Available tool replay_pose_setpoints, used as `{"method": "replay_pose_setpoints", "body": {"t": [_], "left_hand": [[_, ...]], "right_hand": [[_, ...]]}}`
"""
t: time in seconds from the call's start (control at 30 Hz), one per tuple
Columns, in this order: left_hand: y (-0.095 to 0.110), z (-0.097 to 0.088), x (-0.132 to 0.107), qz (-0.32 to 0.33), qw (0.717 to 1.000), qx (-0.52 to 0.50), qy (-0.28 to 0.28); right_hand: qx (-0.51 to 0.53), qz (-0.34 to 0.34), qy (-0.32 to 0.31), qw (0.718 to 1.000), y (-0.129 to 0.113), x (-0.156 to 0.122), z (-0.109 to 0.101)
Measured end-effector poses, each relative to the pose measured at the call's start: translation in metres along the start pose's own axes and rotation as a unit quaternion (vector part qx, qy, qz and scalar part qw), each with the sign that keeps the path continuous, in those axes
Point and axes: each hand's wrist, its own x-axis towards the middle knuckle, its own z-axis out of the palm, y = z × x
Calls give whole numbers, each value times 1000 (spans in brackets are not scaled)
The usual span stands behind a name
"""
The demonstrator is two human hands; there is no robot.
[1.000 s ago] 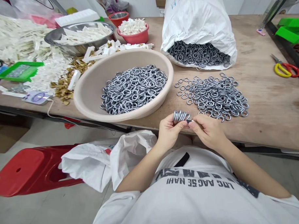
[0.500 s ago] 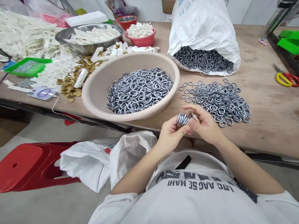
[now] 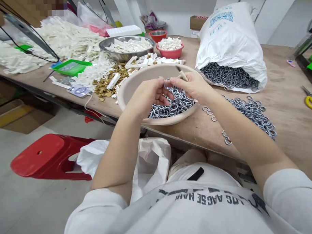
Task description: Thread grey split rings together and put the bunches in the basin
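- The left hand (image 3: 148, 96) hangs over the near part of a beige plastic basin (image 3: 125, 95), its fingers curled inward. Its palm and fingers hide whatever may lie inside, so I cannot tell if it holds anything.
- The right hand (image 3: 193, 87) sits just beside the left, not touching it, with a thin tan sliver (image 3: 182, 75) pinched in its fingertips. The sliver is too small and blurred to identify.
- The grey metal rings (image 3: 172, 108) lie heaped in the basin, partly hidden behind both hands and forearms. The basin stands near the tabletop's front edge.
- A loose spread of rings (image 3: 250, 115) lies on the tabletop (image 3: 295, 136) to the right of the basin, partly hidden by the right forearm.
- A white woven sack (image 3: 230, 42) lies on its side towards the far edge, with more rings (image 3: 228, 77) filling its mouth.
- Yellow-handled scissors (image 3: 311, 103) are cut off by the picture's right edge.
- Along the far left of the tabletop are a steel bowl (image 3: 125, 53) of white plastic pieces and a pink bowl (image 3: 170, 52).
- The top left corner of the view is pixelated and unreadable.
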Motion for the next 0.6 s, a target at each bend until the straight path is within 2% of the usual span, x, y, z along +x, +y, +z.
{"method": "replay_pose_setpoints", "body": {"t": [0.1,0.23,0.3,0.37,0.47,0.53,0.6], "left_hand": [[-9,-8,11,-34,998,49,-27],[-11,-12,14,-70,990,45,-115],[-10,-14,13,-68,990,31,-117],[-10,-17,11,-45,994,40,-91],[-13,-22,11,16,994,106,-22],[-15,-21,8,71,982,166,48],[-13,-12,-1,150,958,213,121]], "right_hand": [[-111,-42,3,993,7,9,6],[-56,-60,-96,992,10,9,16],[-19,-49,-103,993,12,10,18],[-14,-41,-72,996,16,11,16],[-115,-35,2,993,21,11,5],[-189,-37,50,980,23,8,-9],[-204,-54,103,972,29,4,-32]]}}
